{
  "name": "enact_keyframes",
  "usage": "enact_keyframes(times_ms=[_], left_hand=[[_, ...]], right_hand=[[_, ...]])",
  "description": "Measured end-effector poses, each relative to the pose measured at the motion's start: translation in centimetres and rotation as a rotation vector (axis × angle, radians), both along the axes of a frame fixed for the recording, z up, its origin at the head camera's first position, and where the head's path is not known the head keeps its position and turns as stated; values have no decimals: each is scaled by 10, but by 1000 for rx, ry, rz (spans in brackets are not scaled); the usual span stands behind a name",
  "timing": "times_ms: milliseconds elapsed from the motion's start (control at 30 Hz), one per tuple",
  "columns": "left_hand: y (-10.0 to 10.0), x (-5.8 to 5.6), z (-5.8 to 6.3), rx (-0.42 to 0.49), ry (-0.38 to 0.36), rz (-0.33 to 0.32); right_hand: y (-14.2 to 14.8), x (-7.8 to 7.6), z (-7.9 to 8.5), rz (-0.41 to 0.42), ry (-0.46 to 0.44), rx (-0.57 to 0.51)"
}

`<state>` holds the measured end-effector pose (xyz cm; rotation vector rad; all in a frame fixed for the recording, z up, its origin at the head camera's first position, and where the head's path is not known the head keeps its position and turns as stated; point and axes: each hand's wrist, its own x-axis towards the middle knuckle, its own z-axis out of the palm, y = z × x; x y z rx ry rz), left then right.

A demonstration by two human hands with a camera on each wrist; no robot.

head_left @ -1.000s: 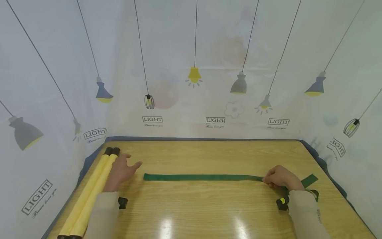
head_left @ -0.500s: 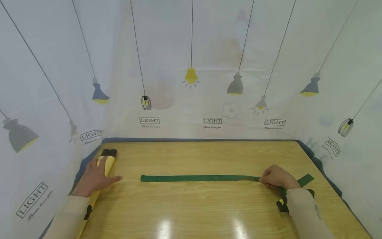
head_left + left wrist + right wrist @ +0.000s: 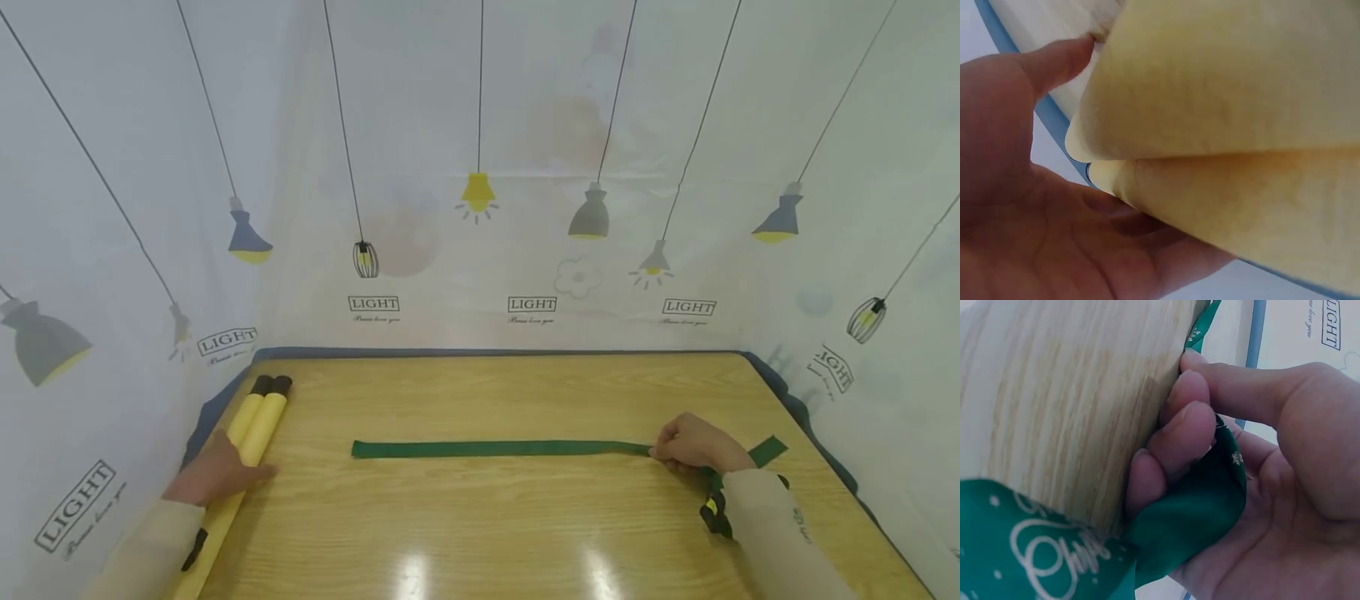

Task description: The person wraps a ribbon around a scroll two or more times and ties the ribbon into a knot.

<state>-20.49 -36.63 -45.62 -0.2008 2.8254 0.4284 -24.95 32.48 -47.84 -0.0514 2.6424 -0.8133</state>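
Note:
A green ribbon point(image 3: 480, 448) lies stretched straight across the wooden table. My right hand point(image 3: 693, 443) pinches it near its right part between thumb and fingers. In the right wrist view a loop of the ribbon point(image 3: 1197, 519) runs through the palm, and a wider stretch shows pale printed lettering. My left hand point(image 3: 217, 471) spans two long yellow rolls point(image 3: 258, 425) with black ends, lying side by side at the left. In the left wrist view its thumb point(image 3: 1063, 62) is straight along one side of the rolls; the other fingers are partly hidden beneath the opposite side.
The wooden table point(image 3: 450, 533) is bordered by a blue edge point(image 3: 495, 353) at the back. A white cloth wall point(image 3: 450, 100) printed with lamps surrounds it. A tail of the ribbon point(image 3: 768, 452) lies beyond my right wrist.
My left hand has moved left onto the yellow rolls, then back along them toward me. The right hand keeps its pinch on the ribbon. The head view has shifted slightly.

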Motion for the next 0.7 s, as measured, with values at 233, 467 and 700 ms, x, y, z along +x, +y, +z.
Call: enact_keyframes(times_ms=[233, 467, 700], left_hand=[[-1, -2, -4, -33, 129, -55], [-3, -2, -8, -51, 146, -28], [6, -1, 4, -32, 170, -19]], right_hand=[[2, 2, 0, 1, 11, -3], [1, 1, -3, -18, -4, -25], [2, 1, -1, -5, -2, -40]])
